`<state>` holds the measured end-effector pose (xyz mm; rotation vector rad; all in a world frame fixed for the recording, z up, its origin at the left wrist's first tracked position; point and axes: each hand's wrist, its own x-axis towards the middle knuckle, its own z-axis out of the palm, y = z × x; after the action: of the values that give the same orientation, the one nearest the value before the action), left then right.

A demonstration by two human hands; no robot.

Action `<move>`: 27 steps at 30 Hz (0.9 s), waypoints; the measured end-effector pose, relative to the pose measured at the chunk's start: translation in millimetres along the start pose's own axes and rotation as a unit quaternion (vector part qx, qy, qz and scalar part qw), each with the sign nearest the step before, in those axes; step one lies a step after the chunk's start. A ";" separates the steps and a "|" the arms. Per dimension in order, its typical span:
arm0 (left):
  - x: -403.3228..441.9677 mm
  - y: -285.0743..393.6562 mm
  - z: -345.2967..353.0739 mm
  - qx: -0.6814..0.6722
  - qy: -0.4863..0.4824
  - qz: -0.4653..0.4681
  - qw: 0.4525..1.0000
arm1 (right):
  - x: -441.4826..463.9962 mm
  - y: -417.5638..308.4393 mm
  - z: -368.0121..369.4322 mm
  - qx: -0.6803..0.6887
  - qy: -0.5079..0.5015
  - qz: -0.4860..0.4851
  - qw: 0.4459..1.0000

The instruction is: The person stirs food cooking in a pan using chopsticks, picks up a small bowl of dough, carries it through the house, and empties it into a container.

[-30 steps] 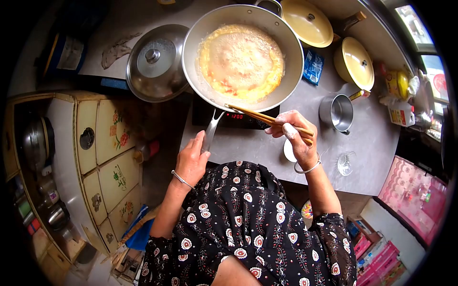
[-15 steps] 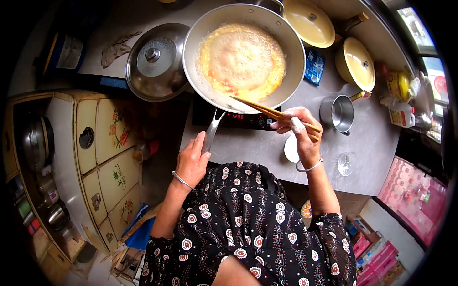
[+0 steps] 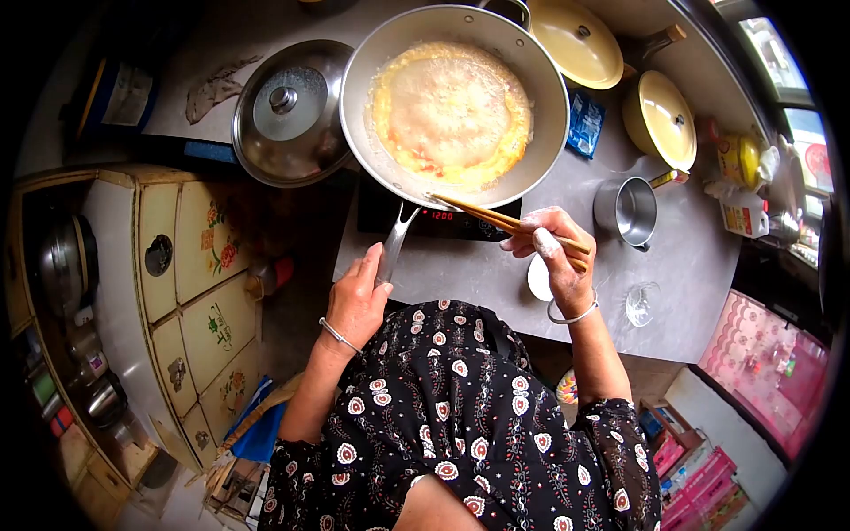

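Note:
A large pale frying pan [image 3: 542, 133] stands on a black induction cooker [image 3: 482, 226] whose red display reads 1200. In the pan lies a round pancake [image 3: 452, 111], pale in the middle and yellow with bubbling liquid round its edge. My left hand [image 3: 359, 288] is closed on the pan's metal handle [image 3: 396, 243]. Between the fingers of my right hand [image 3: 558, 248] is a pair of wooden chopsticks [image 3: 491, 215]. Their tips are at the pan's near rim, apart from the pancake. White powder or batter coats some of my right fingertips.
Left of the pan lies a glass-and-steel lid [image 3: 292, 115]. To the right are a blue packet [image 3: 585, 124], a small metal pot [image 3: 626, 211], yellow lidded pots [image 3: 660, 119], a drinking glass [image 3: 639, 303] and a white bowl [image 3: 538, 279], partly behind my right hand.
My right hand has drawn the chopsticks slightly down and toward me, bringing their tips from inside the pan to its near rim. My left hand stays on the handle.

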<state>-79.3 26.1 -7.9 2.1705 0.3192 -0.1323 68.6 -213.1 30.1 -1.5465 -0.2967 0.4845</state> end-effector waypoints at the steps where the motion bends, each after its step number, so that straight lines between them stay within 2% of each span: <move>1: -0.3 -0.4 0.2 0.000 0.001 0.001 1.000 | 0.0 -0.4 0.3 -0.003 -0.002 0.001 1.000; 6: 0.5 1.0 -0.8 0.000 -0.001 0.000 1.000 | 3.3 -3.0 1.1 -0.005 0.024 -0.012 1.000; 10: 0.5 -2.4 0.8 0.012 0.012 0.038 0.999 | 2.8 -1.4 0.0 -0.008 -0.012 -0.013 1.000; 16: 1.1 -3.9 1.2 0.016 0.016 0.045 0.999 | 4.7 -2.9 2.1 -0.004 0.028 -0.011 1.000; 19: 0.9 -4.4 1.3 0.018 0.014 0.043 0.999 | 4.0 -4.1 -2.2 0.000 -0.002 0.012 1.000; 24: 1.0 -4.7 1.0 0.024 0.014 0.048 0.998 | 17.3 12.6 -0.8 -0.068 0.043 0.009 0.997; 27: 1.2 -2.0 0.0 0.013 0.004 0.020 1.000 | 17.2 7.3 0.8 -0.028 0.052 0.001 0.998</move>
<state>-78.8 27.4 -9.7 2.2033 0.2792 -0.1055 82.4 -204.5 20.9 -1.6211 -0.2300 0.3990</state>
